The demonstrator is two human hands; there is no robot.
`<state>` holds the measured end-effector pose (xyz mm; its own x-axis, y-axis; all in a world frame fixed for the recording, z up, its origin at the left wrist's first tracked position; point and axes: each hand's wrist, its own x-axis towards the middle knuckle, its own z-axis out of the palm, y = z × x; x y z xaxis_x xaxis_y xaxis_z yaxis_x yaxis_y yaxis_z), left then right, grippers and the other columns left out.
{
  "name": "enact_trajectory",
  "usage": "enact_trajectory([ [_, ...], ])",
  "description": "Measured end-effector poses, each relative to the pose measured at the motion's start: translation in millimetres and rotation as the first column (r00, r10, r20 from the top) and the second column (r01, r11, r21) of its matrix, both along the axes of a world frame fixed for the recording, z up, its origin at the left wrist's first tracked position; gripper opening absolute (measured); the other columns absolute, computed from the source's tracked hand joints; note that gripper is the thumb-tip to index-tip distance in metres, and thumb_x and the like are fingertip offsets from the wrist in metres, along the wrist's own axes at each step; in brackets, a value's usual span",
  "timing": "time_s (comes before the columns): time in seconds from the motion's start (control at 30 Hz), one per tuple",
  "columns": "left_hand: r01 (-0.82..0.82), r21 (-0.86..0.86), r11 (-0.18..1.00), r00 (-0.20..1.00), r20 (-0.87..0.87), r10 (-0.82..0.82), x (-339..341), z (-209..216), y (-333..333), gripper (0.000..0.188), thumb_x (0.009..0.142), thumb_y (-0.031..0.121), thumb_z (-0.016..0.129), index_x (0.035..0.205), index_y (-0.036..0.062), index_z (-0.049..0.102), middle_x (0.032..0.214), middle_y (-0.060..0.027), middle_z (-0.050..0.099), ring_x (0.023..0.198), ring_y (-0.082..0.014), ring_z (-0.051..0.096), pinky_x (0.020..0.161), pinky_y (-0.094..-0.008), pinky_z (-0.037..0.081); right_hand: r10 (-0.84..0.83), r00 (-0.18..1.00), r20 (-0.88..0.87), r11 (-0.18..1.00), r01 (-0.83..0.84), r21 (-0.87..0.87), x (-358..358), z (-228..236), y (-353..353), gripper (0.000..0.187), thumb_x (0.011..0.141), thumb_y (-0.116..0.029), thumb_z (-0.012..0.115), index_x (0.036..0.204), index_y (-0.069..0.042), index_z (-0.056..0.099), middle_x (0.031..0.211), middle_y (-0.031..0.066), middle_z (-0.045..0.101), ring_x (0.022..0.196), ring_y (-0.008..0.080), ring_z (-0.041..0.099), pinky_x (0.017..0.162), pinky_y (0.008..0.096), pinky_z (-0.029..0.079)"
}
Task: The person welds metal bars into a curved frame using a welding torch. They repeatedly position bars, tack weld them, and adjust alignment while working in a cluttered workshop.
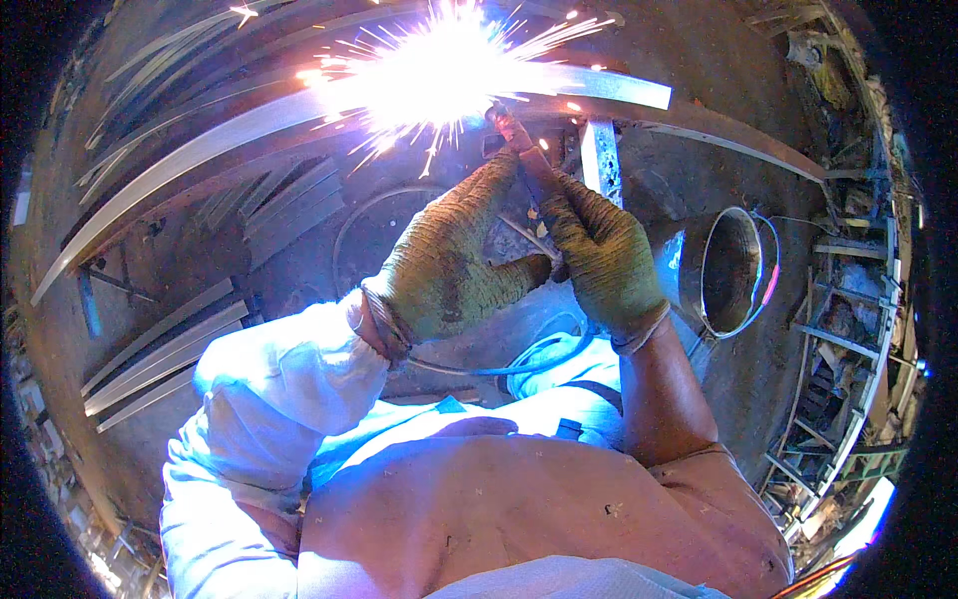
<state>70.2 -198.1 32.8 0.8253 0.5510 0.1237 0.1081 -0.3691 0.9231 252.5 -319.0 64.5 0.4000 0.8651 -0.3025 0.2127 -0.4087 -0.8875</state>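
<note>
My right hand (606,255), in a worn yellow-green glove, is closed around a welding torch (536,165). The torch points up and to the left at a blinding arc that throws sparks. My left hand (449,255), gloved alike, has its fingers stretched toward the torch neck, tips against it, and its thumb held apart. The arc burns on a long pale metal bar (215,145) that runs across in front of me. Glare hides the torch tip and the spot being welded. A grey cable (479,370) curves below my hands.
An upright metal leg (601,165) meets the bar right of the arc. A large round metal drum (733,270) lies open-ended at the right. Flat metal strips (170,359) lie on the floor at the left. A ladder-like metal frame (848,344) stands far right.
</note>
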Motion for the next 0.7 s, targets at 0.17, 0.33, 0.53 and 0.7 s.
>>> enact_trajectory([
  [0.17, -0.012, -0.024, 1.0, 0.993, 0.114, 0.015, 2.2, -5.3, -1.5, 0.106, 0.087, 0.024, 0.099, 0.174, 0.0003, 0.043, 0.153, -0.03, 0.069, 0.138, -0.0474, 0.072, 0.114, -0.0488, 0.061, -0.007, 1.0, -0.003, 1.0, 0.007, -0.004, -0.1, 1.6, 1.0, 0.044, 0.119, -0.032, 0.068, 0.161, -0.023, 0.071, 0.1, 0.0039, 0.083, 0.075, 0.0087, 0.069, 0.07, 0.0352, 0.06],
  [0.33, 0.032, -0.014, 0.999, 0.991, 0.127, -0.03, 4.5, -5.4, -0.6, 0.11, 0.087, 0.02, 0.098, 0.177, 0.0001, 0.037, 0.156, -0.0301, 0.067, 0.14, -0.0474, 0.07, 0.113, -0.0501, 0.061, 0.0, 0.999, 0.051, 0.998, 0.004, -0.065, 1.7, 3.7, 1.9, 0.043, 0.118, -0.029, 0.067, 0.16, -0.022, 0.072, 0.125, 0.0107, 0.087, 0.107, 0.0184, 0.081, 0.092, 0.0395, 0.064],
  [0.53, 0.017, 0.012, 1.0, 0.996, 0.09, -0.018, 6.4, -4.6, -2.8, 0.109, 0.088, 0.019, 0.098, 0.175, -0.0019, 0.037, 0.147, -0.0272, 0.071, 0.13, -0.0451, 0.074, 0.108, -0.0489, 0.062, -0.036, 0.999, 0.002, 0.999, 0.036, -0.011, 9.0, -13.9, -3.1, 0.05, 0.118, -0.036, 0.073, 0.158, -0.007, 0.071, 0.118, 0.002, 0.081, 0.078, 0.0059, 0.063, 0.065, 0.026, 0.053],
  [0.7, 0.011, -0.021, 1.0, 0.997, 0.079, -0.009, 2.2, -5.8, -0.1, 0.105, 0.087, 0.019, 0.099, 0.172, -0.004, 0.041, 0.145, -0.0269, 0.071, 0.132, -0.0433, 0.074, 0.11, -0.047, 0.061, -0.063, 0.998, -0.011, 0.991, 0.061, -0.115, 1.4, 3.0, 2.1, 0.048, 0.118, -0.034, 0.072, 0.16, -0.01, 0.071, 0.12, 0.0019, 0.082, 0.078, 0.0055, 0.063, 0.064, 0.0244, 0.052],
])
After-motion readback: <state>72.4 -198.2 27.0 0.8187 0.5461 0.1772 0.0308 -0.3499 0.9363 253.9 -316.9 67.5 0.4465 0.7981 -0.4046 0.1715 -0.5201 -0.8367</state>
